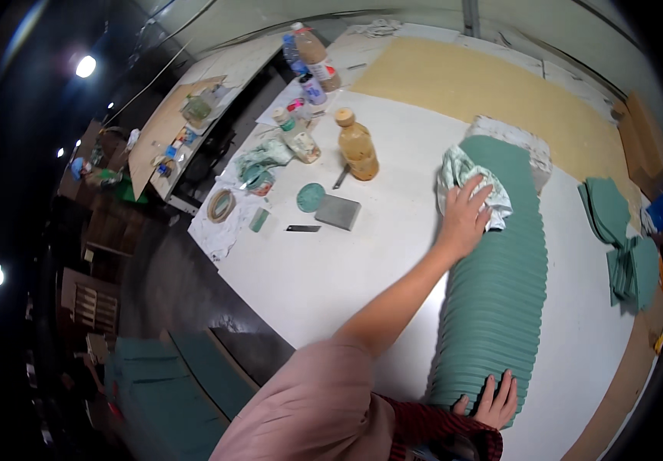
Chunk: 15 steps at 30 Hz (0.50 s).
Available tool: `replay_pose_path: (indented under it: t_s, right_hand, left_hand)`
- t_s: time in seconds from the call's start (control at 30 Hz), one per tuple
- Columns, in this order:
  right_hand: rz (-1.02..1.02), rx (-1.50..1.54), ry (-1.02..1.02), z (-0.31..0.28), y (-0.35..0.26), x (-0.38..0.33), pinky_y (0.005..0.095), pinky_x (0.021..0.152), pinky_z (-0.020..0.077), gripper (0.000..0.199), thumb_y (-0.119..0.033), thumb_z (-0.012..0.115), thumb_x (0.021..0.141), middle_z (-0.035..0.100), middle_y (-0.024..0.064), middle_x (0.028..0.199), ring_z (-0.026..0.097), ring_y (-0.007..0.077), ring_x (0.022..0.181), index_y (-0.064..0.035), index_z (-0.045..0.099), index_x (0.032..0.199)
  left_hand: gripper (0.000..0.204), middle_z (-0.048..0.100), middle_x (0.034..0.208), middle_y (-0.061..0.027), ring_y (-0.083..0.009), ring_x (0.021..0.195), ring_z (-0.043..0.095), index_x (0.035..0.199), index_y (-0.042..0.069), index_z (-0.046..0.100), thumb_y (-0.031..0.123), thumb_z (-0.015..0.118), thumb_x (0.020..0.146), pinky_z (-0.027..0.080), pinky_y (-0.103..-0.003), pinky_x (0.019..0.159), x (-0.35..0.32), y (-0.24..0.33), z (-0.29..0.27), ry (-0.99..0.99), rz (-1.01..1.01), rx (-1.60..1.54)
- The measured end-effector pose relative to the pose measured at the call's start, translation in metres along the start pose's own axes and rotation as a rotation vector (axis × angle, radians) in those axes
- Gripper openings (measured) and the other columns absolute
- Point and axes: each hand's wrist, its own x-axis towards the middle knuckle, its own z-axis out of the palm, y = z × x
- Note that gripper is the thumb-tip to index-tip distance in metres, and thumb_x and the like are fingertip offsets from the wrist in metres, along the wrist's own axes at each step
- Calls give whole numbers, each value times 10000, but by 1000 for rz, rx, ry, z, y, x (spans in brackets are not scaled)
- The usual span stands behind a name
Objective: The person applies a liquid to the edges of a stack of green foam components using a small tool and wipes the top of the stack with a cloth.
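A long row of green sheet pieces (493,300) lies on the white table, their overlapping edges forming ridges. My left hand (464,219) presses a crumpled white-and-green cloth (458,165) onto the far part of the row, fingers bent over it. At the near end, my right hand (497,401) rests on the ridges with its fingers stretched out and thumb apart. Beneath the far end of the row shows a whitish, stained block (543,157). What the pieces are made of I cannot tell.
Left of the row are an amber bottle (358,150), a grey block (338,212), a green disc (311,197), a blade (303,228) and a tape roll (221,206). Loose green pieces (608,211) lie at right. A yellowish sheet (447,77) covers the table's back.
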Motion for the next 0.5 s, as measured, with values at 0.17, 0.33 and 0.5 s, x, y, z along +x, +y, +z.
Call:
replay_pose_path:
  t_s: [0.17,0.33,0.5]
  right_hand:
    - [-32,-18,-49,4,2,0,593,1024,376,688,-281,592,765,426,272,1476,431,470,1316,-43,477,1400]
    - [-81,-70,-4,-5,5,4,589,1022,384,694,-276,588,771,432,277,1469,431,485,1315,-19,467,1404]
    - [-41,-35,163,-18,-18,28,571,895,493,473,-376,630,810,615,225,1285,602,445,1072,-52,687,1150]
  left_hand:
    - [456,561,1322,-167,-388,1188,507,1344,86,546,65,575,889,425,-440,1004,-54,-42,-13,66,-138,-115]
    - [437,605,1263,-186,-376,1171,567,1274,50,584,25,592,838,446,-422,1009,-61,-37,-30,-246,-368,-195]
    - [263,624,1101,-109,-347,1070,562,1067,84,651,29,647,809,469,-421,911,2,-4,-36,18,-165,-161]
